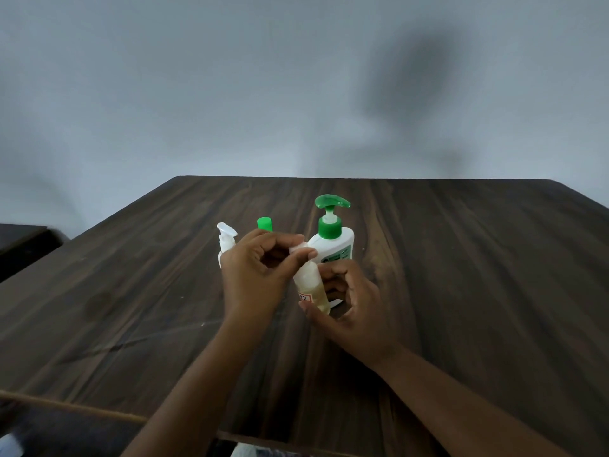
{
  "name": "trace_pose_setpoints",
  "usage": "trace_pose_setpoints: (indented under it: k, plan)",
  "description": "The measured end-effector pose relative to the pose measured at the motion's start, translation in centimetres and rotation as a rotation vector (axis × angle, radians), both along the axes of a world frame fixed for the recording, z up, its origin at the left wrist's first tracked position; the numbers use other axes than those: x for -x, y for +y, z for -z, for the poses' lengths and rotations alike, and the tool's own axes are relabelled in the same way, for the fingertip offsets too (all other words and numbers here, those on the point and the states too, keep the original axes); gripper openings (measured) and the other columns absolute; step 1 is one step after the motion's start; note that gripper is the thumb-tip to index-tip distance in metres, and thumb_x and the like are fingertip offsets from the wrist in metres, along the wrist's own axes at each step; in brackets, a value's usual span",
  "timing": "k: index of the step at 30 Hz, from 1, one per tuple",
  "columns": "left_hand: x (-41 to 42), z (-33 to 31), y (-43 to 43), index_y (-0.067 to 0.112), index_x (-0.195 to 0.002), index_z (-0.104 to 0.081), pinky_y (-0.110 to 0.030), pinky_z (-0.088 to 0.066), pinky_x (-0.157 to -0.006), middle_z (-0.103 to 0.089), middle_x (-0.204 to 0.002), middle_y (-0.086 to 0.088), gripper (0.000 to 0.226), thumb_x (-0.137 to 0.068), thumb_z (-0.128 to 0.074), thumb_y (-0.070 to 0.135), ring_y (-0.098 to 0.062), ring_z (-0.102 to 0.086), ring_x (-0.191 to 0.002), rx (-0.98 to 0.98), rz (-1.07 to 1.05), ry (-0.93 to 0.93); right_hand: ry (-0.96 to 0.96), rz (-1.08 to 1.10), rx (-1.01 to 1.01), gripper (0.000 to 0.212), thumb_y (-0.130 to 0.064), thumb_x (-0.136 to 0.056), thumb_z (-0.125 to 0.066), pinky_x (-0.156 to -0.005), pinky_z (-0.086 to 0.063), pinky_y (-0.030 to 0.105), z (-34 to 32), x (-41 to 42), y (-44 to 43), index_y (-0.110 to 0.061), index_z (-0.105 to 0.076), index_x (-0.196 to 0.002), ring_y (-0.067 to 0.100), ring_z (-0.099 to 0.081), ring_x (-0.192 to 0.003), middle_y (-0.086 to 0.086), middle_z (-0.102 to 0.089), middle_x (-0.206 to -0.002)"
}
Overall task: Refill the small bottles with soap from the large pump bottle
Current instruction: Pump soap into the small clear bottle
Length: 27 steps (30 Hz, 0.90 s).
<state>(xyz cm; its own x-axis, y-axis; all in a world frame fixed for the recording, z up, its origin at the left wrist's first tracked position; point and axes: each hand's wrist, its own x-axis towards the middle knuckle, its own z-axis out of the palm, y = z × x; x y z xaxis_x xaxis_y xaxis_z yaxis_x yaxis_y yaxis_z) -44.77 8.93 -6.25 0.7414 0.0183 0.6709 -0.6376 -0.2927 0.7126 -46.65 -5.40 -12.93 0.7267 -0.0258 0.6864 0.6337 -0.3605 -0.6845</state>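
Table: dark wood grain; far edge against a plain grey wall.

Small bottle: clear, lower part holding pale yellow liquid, with a white label marked in red. It is near the middle of the table, just in front of the large pump bottle and leaning slightly left. Whether its base touches the tabletop cannot be told.

Cap: whitish, at the top of the small bottle.

Left hand: fingers curled, thumb and fingertips pinching the cap.

Right hand: fingers and thumb wrapped round the small bottle's lower body.

Large pump bottle: white body, green collar and pump head, upright, toward the far edge from the hands.

White pump bottle: small, upright, partly hidden behind the left hand, on its left.

Green-capped bottle: only the cap shows above the left hand, between the white pump bottle and the large pump bottle.
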Motion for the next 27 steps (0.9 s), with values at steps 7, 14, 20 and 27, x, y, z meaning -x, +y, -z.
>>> trace_pose_setpoints:
  k: [7,14,20,27]
  plan:
    - [0.8,1.7,-1.9,0.014,-0.084,-0.071,-0.02,-0.055,-0.073,-0.071,-0.083,0.001,0.017,-0.069,-0.077,0.021,-0.011,-0.069,-0.078,0.285,-0.034,-0.097,-0.013,0.03,0.02,0.039,-0.041,-0.08,-0.067,-0.084,-0.049,0.006,0.0,0.2,0.0,-0.027,-0.049,-0.111,-0.012,-0.059,-0.104,-0.012,-0.061,-0.112]
    - [0.3,1.7,-2.1,0.01,-0.082,-0.071,-0.024,-0.055,-0.074,-0.074,-0.085,-0.004,0.011,-0.072,-0.069,0.015,-0.015,-0.069,-0.084,0.554,0.241,0.171,-0.024,-0.079,-0.08,0.041,-0.037,-0.082,-0.071,-0.083,-0.055,0.018,-0.3,0.3,0.0,-0.02,-0.051,-0.114,0.006,-0.067,-0.105,-0.007,-0.064,-0.116]
    - [0.1,1.8,-1.5,0.016,-0.086,-0.073,-0.037,-0.056,-0.084,-0.071,-0.101,-0.013,0.011,-0.081,-0.069,0.026,-0.029,-0.066,-0.1,0.595,0.42,0.276,-0.022,-0.086,-0.088,0.038,-0.03,-0.083,-0.068,-0.087,-0.052,0.013,-0.4,0.3,0.2,-0.027,-0.049,-0.116,0.001,-0.064,-0.109,-0.012,-0.062,-0.118]
    - [0.2,1.7,-1.5,0.009,-0.103,-0.065,-0.031,-0.057,-0.081,-0.072,-0.1,-0.009,0.021,-0.084,-0.06,0.017,-0.028,-0.068,-0.099,0.6,0.47,0.308,-0.031,-0.089,-0.102,0.037,-0.027,-0.083,-0.069,-0.087,-0.052,0.013,-0.4,0.0,0.2,-0.025,-0.049,-0.115,-0.001,-0.064,-0.108,-0.013,-0.062,-0.117]
